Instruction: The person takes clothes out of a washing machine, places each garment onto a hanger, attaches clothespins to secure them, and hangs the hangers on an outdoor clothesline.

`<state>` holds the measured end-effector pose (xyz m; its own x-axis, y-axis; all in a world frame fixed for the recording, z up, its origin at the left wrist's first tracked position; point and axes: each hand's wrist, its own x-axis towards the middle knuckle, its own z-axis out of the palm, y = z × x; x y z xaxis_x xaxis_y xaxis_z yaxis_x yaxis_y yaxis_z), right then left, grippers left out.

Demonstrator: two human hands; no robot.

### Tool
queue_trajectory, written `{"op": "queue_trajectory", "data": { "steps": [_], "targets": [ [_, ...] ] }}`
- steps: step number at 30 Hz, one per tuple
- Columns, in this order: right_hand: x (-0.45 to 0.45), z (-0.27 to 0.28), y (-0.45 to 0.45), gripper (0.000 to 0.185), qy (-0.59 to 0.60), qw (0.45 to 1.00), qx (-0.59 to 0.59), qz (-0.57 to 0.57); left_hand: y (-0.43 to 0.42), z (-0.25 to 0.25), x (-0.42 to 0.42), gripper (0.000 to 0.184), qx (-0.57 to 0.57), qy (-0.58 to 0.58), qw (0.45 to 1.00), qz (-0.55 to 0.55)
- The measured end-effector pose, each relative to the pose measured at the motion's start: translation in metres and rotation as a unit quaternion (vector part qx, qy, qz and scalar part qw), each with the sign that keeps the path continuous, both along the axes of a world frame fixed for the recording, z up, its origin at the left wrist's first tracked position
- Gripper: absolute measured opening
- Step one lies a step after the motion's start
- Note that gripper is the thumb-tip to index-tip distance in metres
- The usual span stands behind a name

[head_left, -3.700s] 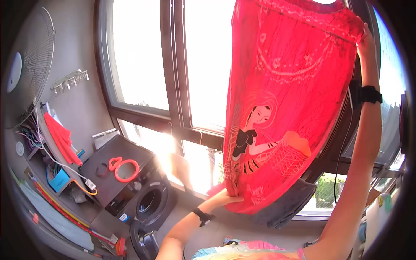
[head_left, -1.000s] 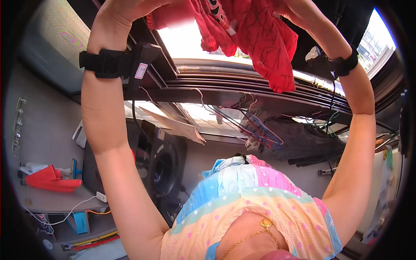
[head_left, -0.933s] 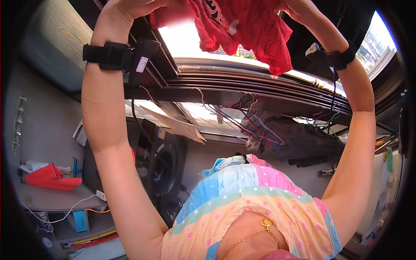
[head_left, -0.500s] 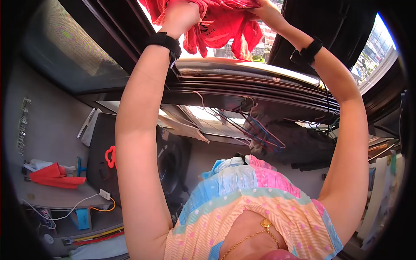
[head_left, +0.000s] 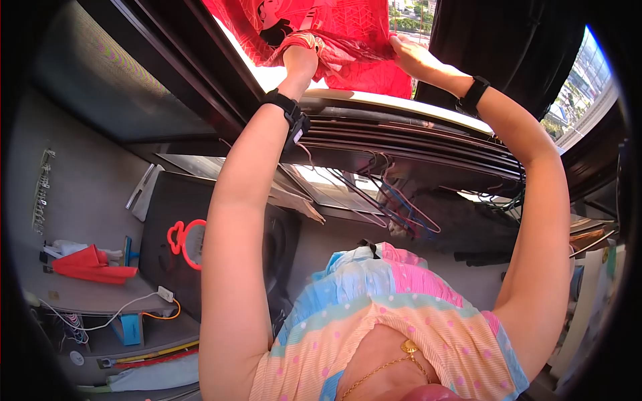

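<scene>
A red printed cloth [head_left: 354,23] with black and white figures hangs in the bright window opening at the top of the head view. My left hand [head_left: 301,63] is closed at its lower left, with the fingers partly covered by a bunched fold. Gripping the cloth's right edge is my right hand [head_left: 416,59], thumb and fingers pinched together. Between both hands the fabric is gathered in a twisted band, with a flat part hanging below. Each wrist wears a black strap.
Dark window rails [head_left: 401,137] run below the cloth. Several clothes hangers [head_left: 408,207] hang beneath them, with dark garments [head_left: 461,220] to the right. At left stand a black appliance [head_left: 180,234] with a red ring-shaped item and a shelf [head_left: 87,301] bearing a red cloth.
The red cloth has spread from a crumpled bunch into a wider, flatter sheet showing its print. My left hand has moved right and slightly down; my right hand is a little lower.
</scene>
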<state>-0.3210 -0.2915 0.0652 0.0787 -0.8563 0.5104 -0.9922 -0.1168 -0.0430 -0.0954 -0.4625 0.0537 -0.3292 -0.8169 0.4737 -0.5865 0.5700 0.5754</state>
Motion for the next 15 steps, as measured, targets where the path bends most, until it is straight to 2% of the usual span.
{"op": "queue_trajectory", "data": {
  "steps": [2,5,6,8,10,12,13,14,15],
  "targets": [
    [0.004,0.006,0.003,0.017,0.014,1.000,0.024,0.000,0.002,0.005,-0.004,0.016,0.021,-0.015,0.999,0.022],
    [-0.005,-0.009,-0.006,0.015,0.069,0.996,-0.054,0.029,0.000,-0.012,-0.006,0.027,0.087,-0.062,0.994,0.027],
    [-0.006,-0.008,-0.006,0.015,0.079,0.996,-0.024,0.024,0.003,-0.013,-0.004,0.031,0.109,-0.077,0.991,0.028],
    [-0.006,-0.011,-0.005,0.016,0.098,0.994,0.036,0.016,0.007,-0.013,0.002,0.030,0.051,-0.254,0.965,0.024],
    [0.002,-0.004,0.000,0.017,0.115,0.991,0.068,-0.017,0.020,0.002,0.014,0.030,-0.007,-0.422,0.906,0.022],
    [0.012,0.004,0.005,0.018,0.135,0.986,0.089,-0.040,0.036,0.021,0.025,0.025,0.009,-0.338,0.941,0.029],
    [0.017,0.008,0.007,0.016,0.146,0.984,0.094,-0.048,0.012,0.007,0.021,0.024,-0.069,-0.309,0.946,0.075],
    [0.020,0.013,0.010,0.016,0.158,0.981,0.098,-0.057,-0.011,-0.008,0.020,0.023,-0.064,-0.321,0.942,0.075],
    [0.037,0.021,0.020,0.012,0.234,0.956,0.111,-0.136,0.021,0.015,0.024,0.022,-0.061,-0.333,0.938,0.074]
  ]
}}
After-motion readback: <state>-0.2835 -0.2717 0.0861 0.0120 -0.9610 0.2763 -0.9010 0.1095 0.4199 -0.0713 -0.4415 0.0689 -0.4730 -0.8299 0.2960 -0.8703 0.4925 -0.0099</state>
